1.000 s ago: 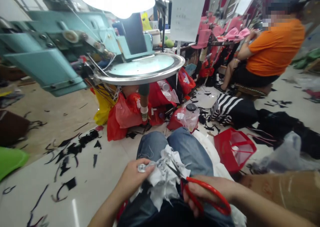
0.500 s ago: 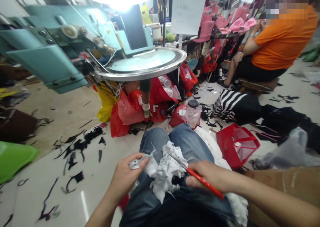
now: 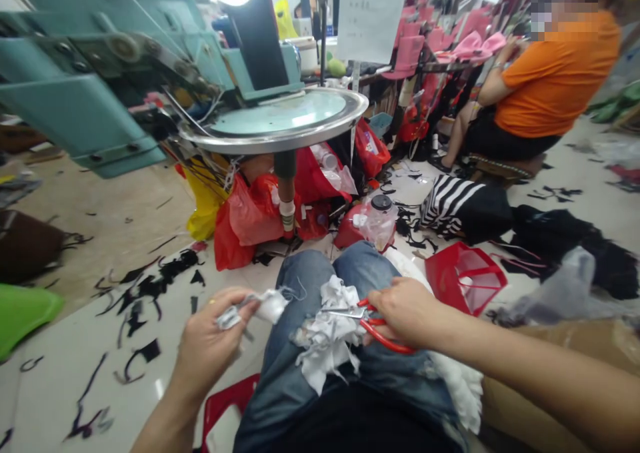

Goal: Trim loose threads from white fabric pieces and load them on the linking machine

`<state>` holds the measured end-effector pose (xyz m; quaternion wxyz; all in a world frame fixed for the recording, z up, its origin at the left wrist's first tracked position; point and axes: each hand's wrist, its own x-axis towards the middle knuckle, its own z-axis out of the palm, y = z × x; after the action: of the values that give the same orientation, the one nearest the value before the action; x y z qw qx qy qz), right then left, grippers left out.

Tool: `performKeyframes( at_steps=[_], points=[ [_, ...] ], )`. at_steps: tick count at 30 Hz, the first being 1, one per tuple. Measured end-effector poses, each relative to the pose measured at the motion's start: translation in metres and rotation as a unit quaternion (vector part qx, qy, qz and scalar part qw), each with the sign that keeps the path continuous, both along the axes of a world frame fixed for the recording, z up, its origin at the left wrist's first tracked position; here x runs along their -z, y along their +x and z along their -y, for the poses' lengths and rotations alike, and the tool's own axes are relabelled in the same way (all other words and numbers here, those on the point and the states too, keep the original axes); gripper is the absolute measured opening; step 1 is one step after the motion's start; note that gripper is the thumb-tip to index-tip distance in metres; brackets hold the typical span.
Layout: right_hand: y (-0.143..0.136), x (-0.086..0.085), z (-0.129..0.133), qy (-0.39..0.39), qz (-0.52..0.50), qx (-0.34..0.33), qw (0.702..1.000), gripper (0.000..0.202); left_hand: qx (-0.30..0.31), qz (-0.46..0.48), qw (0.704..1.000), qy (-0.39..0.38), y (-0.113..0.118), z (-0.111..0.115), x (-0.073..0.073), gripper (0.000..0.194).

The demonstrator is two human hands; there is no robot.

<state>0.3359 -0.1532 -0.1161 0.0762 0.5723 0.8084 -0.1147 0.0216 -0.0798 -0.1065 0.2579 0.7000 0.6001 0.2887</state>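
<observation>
My left hand pinches a small piece of pale grey-white cloth with loose threads, left of my knees. My right hand holds red-handled scissors over my lap, their metal blades pointing left and slightly apart. Under the blades, a crumpled heap of white cloth scraps rests on my jeans. The cloth in my left hand is apart from the blades and the heap.
A teal machine with a round metal-rimmed table stands ahead, red bags beneath it. A red basket and cardboard box are at right. Black scraps litter the floor. A person in orange sits beyond.
My left hand has moved left with its cloth, away from the heap. In my right hand the scissors have turned and their handles have spread. The view has shifted slightly.
</observation>
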Motion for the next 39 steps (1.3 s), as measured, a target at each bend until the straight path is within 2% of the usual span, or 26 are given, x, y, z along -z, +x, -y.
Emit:
performKeyframes(
  at_steps=[1,3,5,7,10,12,14,15,16,19,20,22,24,25,26,27,29,30,31,35,37,39],
  points=[
    [0.005,0.001,0.001,0.0,-0.016,0.035,0.999,0.053,-0.023,-0.024,0.999,0.019,-0.012,-0.004,0.002,0.037],
    [0.012,0.004,0.006,-0.017,-0.089,0.099,0.991,0.037,-0.047,-0.065,0.997,0.007,-0.032,-0.009,0.009,0.037],
    [0.009,0.012,0.016,-0.057,-0.198,0.132,0.969,0.017,-0.053,-0.059,0.996,-0.028,-0.038,-0.005,0.019,0.036],
    [-0.005,0.024,0.029,-0.091,-0.282,0.164,0.941,0.013,-0.057,-0.011,0.996,-0.075,-0.031,0.006,0.03,0.038],
    [-0.037,0.046,0.048,-0.06,-0.292,0.229,0.927,0.026,-0.069,0.099,0.976,-0.18,-0.011,0.026,0.041,0.052],
    [-0.054,0.057,0.053,-0.017,-0.28,0.246,0.928,0.025,-0.051,0.159,0.957,-0.239,-0.001,0.034,0.042,0.054],
    [-0.06,0.06,0.051,-0.012,-0.327,0.27,0.906,0.016,-0.018,0.155,0.957,-0.243,0.002,0.037,0.036,0.043],
    [-0.06,0.057,0.047,-0.034,-0.38,0.29,0.878,0.016,0.003,0.135,0.967,-0.218,0.002,0.037,0.031,0.039],
    [-0.058,0.051,0.041,-0.065,-0.448,0.311,0.836,0.019,0.027,0.113,0.977,-0.181,0.002,0.039,0.024,0.039],
    [-0.051,0.027,0.023,-0.148,-0.649,0.33,0.669,0.035,0.114,0.083,0.987,-0.081,0.009,0.051,0.004,0.033],
    [-0.051,0.02,0.018,-0.161,-0.69,0.326,0.625,0.04,0.138,0.076,0.986,-0.058,0.015,0.057,0.001,0.028],
    [-0.055,0.012,0.011,-0.175,-0.732,0.326,0.571,0.046,0.172,0.046,0.984,-0.004,0.032,0.069,0.001,0.016],
    [-0.061,0.012,0.007,-0.197,-0.745,0.325,0.548,0.048,0.176,-0.01,0.983,0.052,0.049,0.072,0.01,0.031],
    [-0.062,0.015,0.006,-0.206,-0.743,0.321,0.55,0.047,0.169,-0.036,0.983,0.064,0.056,0.069,0.015,0.031],
    [-0.062,0.018,0.005,-0.197,-0.733,0.32,0.568,0.045,0.164,-0.052,0.983,0.055,0.061,0.063,0.02,0.026],
    [-0.058,0.021,0.004,-0.166,-0.711,0.324,0.602,0.044,0.163,-0.056,0.985,0.025,0.064,0.055,0.023,0.021],
    [-0.047,0.025,0.001,-0.075,-0.641,0.331,0.688,0.042,0.174,-0.033,0.982,-0.067,0.063,0.037,0.022,0.016],
    [-0.041,0.025,0.0,-0.043,-0.615,0.324,0.718,0.042,0.183,-0.017,0.977,-0.111,0.062,0.028,0.018,0.016],
    [-0.035,0.024,-0.001,-0.035,-0.606,0.305,0.734,0.044,0.193,-0.004,0.971,-0.144,0.06,0.02,0.012,0.017],
    [-0.038,0.013,-0.008,-0.11,-0.64,0.171,0.741,0.06,0.242,-0.007,0.952,-0.189,0.061,0.002,-0.022,0.033],
    [-0.048,0.01,-0.016,-0.086,-0.614,0.166,0.766,0.048,0.266,-0.015,0.945,-0.192,0.064,-0.004,-0.034,0.039],
    [-0.054,0.011,-0.025,-0.042,-0.573,0.203,0.793,0.027,0.265,-0.013,0.943,-0.202,0.065,-0.01,-0.034,0.042]
  ],
)
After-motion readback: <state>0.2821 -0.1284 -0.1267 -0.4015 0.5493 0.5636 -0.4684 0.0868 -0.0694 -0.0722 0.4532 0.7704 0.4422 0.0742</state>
